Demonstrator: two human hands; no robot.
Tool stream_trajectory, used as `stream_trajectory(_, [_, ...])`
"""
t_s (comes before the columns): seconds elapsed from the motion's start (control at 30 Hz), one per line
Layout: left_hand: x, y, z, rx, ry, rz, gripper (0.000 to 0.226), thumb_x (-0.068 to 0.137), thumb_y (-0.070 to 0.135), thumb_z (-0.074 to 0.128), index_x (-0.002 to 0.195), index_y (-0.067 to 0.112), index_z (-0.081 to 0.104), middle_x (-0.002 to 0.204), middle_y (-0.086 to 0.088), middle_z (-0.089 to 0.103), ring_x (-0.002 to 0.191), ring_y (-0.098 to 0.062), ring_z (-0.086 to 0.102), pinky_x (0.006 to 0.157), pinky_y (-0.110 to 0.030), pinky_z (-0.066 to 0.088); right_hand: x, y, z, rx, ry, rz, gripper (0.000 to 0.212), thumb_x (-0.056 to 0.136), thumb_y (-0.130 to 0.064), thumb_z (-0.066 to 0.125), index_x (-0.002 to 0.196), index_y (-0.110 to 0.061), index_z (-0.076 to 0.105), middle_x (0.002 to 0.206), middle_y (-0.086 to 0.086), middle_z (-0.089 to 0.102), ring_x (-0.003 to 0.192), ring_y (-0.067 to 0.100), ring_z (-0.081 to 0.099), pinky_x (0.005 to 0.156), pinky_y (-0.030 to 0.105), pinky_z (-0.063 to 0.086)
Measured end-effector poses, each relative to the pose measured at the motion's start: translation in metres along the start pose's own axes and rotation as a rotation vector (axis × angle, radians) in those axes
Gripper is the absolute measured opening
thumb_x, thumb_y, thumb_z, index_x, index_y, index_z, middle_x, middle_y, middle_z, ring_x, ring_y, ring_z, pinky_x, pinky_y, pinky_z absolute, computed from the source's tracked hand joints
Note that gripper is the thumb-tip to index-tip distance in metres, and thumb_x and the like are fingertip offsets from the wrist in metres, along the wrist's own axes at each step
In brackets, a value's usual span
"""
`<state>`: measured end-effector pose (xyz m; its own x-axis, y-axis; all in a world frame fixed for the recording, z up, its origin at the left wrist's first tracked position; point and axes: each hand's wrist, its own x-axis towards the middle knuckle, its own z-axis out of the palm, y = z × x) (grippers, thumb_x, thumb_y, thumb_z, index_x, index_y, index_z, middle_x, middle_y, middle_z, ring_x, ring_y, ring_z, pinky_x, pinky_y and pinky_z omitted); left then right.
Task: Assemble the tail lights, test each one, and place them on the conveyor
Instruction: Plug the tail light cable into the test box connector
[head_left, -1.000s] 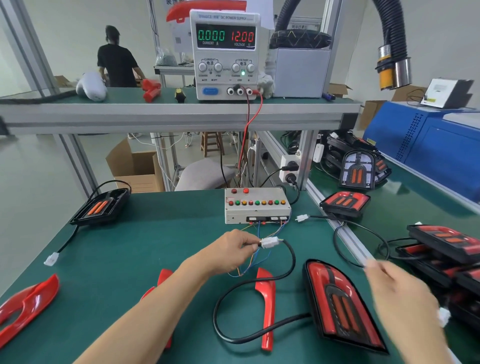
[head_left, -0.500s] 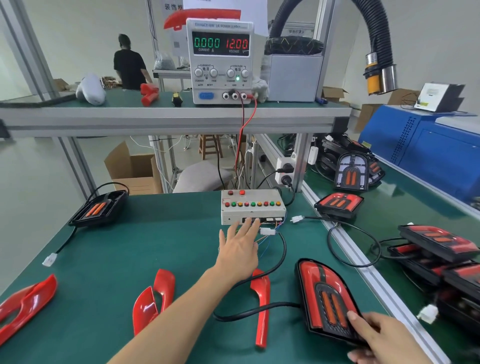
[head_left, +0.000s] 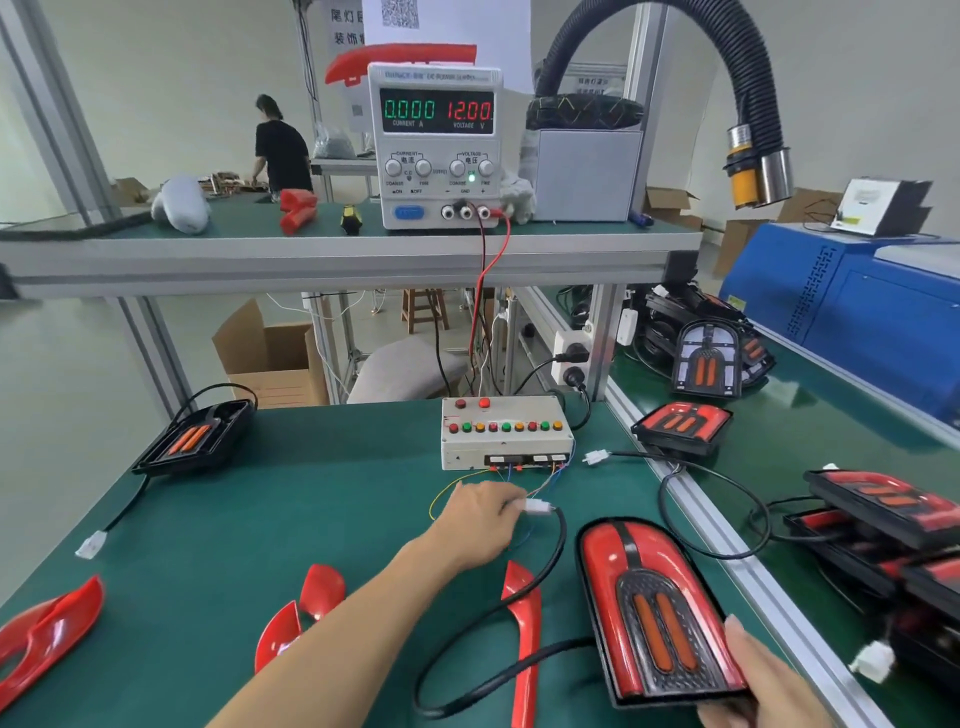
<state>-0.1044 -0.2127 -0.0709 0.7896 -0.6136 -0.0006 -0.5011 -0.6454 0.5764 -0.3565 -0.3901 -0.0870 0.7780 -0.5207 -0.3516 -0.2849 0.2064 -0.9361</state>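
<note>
A red and black tail light (head_left: 655, 608) lies on the green table at the lower right. My right hand (head_left: 763, 680) grips its near right corner. Its black cable (head_left: 558, 551) loops left and up to a white connector (head_left: 537, 505). My left hand (head_left: 480, 522) pinches that connector just in front of the white test box (head_left: 504, 436), whose coloured wires run to it. The power supply (head_left: 436, 150) on the shelf reads 0.000 A and 12.00 V.
Red trim pieces (head_left: 524, 639) (head_left: 298, 613) (head_left: 47, 634) lie near the table's front edge. Another tail light (head_left: 195, 436) sits at the far left. The conveyor (head_left: 810, 447) on the right carries several tail lights (head_left: 680, 423). A person stands far behind.
My left hand went from flat and open near the test box to pinching the white connector. My right hand came down onto the tail light's near corner and holds it.
</note>
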Motion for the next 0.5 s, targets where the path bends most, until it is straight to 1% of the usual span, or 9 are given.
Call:
stream_trajectory(0.03, [0.004, 0.000, -0.003, -0.099, 0.069, -0.038, 0.030, 0.104, 0.021, 0.045, 0.120, 0.016, 0.070, 0.113, -0.007, 0.073, 0.105, -0.029, 0.066, 0.095, -0.033, 0.050, 0.001, 0.003, 0.004, 0.106, -0.042, 0.000, 0.045, 0.100, -0.035, 0.052, 0.107, 0.007, 0.065, 0.086, 0.020, 0.064, 0.073, 0.034, 0.064, 0.068, 0.043, 0.057])
stream_trajectory(0.07, [0.007, 0.000, -0.006, -0.164, 0.168, -0.071, 0.030, 0.102, 0.019, 0.048, 0.122, 0.018, 0.071, 0.113, -0.005, 0.074, 0.103, -0.027, 0.068, 0.089, -0.028, 0.051, 0.003, 0.003, 0.010, 0.213, -0.052, -0.026, 0.050, 0.097, -0.035, 0.052, 0.102, 0.013, 0.063, 0.074, 0.021, 0.058, 0.055, 0.029, 0.055, 0.049, 0.036, 0.051])
stream_trajectory(0.1, [0.011, -0.001, -0.009, -0.190, 0.286, -0.089, 0.030, 0.100, 0.016, 0.050, 0.119, 0.017, 0.073, 0.112, -0.005, 0.074, 0.102, -0.026, 0.068, 0.085, -0.026, 0.050, 0.006, 0.003, 0.016, 0.317, -0.050, -0.060, 0.050, 0.091, -0.034, 0.054, 0.101, 0.014, 0.064, 0.067, 0.023, 0.055, 0.045, 0.026, 0.047, 0.038, 0.032, 0.044])
stream_trajectory(0.13, [0.014, -0.003, -0.012, -0.184, 0.403, -0.098, 0.029, 0.099, 0.014, 0.050, 0.115, 0.016, 0.074, 0.111, -0.005, 0.074, 0.102, -0.026, 0.068, 0.084, -0.027, 0.050, 0.008, 0.002, 0.022, 0.378, -0.063, -0.104, 0.046, 0.087, -0.031, 0.055, 0.103, 0.011, 0.066, 0.066, 0.024, 0.056, 0.042, 0.025, 0.044, 0.035, 0.030, 0.040])
stream_trajectory(0.2, [0.021, -0.012, -0.019, -0.123, 0.575, -0.113, 0.029, 0.097, 0.009, 0.050, 0.112, 0.010, 0.074, 0.115, -0.008, 0.070, 0.106, -0.028, 0.064, 0.088, -0.032, 0.050, 0.012, 0.005, 0.034, 0.395, -0.080, -0.197, 0.043, 0.086, -0.026, 0.054, 0.114, 0.004, 0.065, 0.069, 0.026, 0.061, 0.045, 0.028, 0.046, 0.039, 0.035, 0.040])
stream_trajectory(0.23, [0.024, -0.018, -0.023, -0.063, 0.604, -0.112, 0.031, 0.096, 0.007, 0.049, 0.115, 0.007, 0.073, 0.120, -0.010, 0.067, 0.110, -0.030, 0.061, 0.092, -0.036, 0.049, 0.016, 0.007, 0.039, 0.376, -0.063, -0.228, 0.043, 0.086, -0.025, 0.053, 0.118, 0.002, 0.063, 0.070, 0.027, 0.063, 0.046, 0.030, 0.048, 0.043, 0.038, 0.039])
stream_trajectory(0.3, [0.031, -0.031, -0.029, 0.069, 0.564, -0.101, 0.036, 0.096, 0.003, 0.047, 0.127, 0.004, 0.067, 0.133, -0.012, 0.058, 0.121, -0.033, 0.052, 0.101, -0.040, 0.044, 0.023, 0.013, 0.044, 0.308, -0.020, -0.272, 0.043, 0.085, -0.025, 0.054, 0.121, -0.004, 0.062, 0.074, 0.028, 0.067, 0.047, 0.035, 0.052, 0.049, 0.040, 0.040])
stream_trajectory(0.37, [0.036, -0.040, -0.033, 0.147, 0.465, -0.088, 0.044, 0.097, 0.002, 0.045, 0.139, 0.006, 0.057, 0.146, -0.011, 0.049, 0.130, -0.034, 0.044, 0.107, -0.041, 0.040, 0.027, 0.022, 0.047, 0.261, -0.017, -0.304, 0.040, 0.087, -0.024, 0.055, 0.123, -0.009, 0.062, 0.082, 0.026, 0.071, 0.050, 0.038, 0.059, 0.046, 0.042, 0.046])
stream_trajectory(0.5, [0.044, -0.051, -0.033, 0.215, 0.342, -0.030, 0.054, 0.094, -0.003, 0.043, 0.147, 0.005, 0.047, 0.157, -0.012, 0.039, 0.140, -0.034, 0.039, 0.115, -0.035, 0.030, 0.032, 0.031, 0.047, 0.234, -0.050, -0.325, 0.041, 0.084, -0.022, 0.058, 0.124, -0.017, 0.061, 0.098, 0.018, 0.076, 0.063, 0.044, 0.070, 0.050, 0.038, 0.056])
